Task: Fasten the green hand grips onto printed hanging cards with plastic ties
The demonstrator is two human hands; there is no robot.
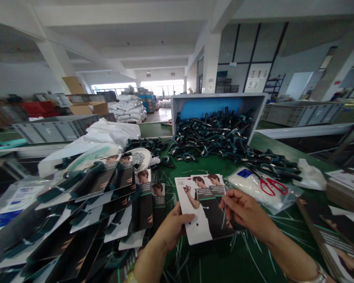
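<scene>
- White-walled factory hall [162, 43] filling the upper half of the frame, with pillars, stacked sacks and crates in the distance.
- Long green-topped worktop [191, 255] across the lower frame, strewn with thin pale scraps.
- Grey plastic crate [247, 96] with a blue inner side, tipped on the worktop at upper centre.
- Heap of black-and-teal moulded plastic parts [212, 135] spilling from the crate across the green surface.
- Leaning pile of carded products in clear sleeves [85, 184] at left, sliding loosely over itself.
- Squared stack of printed cards [339, 232] at lower right, partly off the frame.
- Clear bag of white filling [250, 186] just right of centre, with red-handled scissors [273, 186] lying on it.
- Printed backing card [200, 208] at lower centre, raised above the worktop between both hands.
- Left hand [174, 230] closed on the card's lower left edge, thumb across the front.
- Right hand [244, 210] nearly shut, thumb and forefinger pinching a thin pale strand [223, 216] against the card's right side.
- Risk: a slack pinch dropping the strand among look-alike scraps; a knock toppling the leaning pile or loosening parts from the heap.
</scene>
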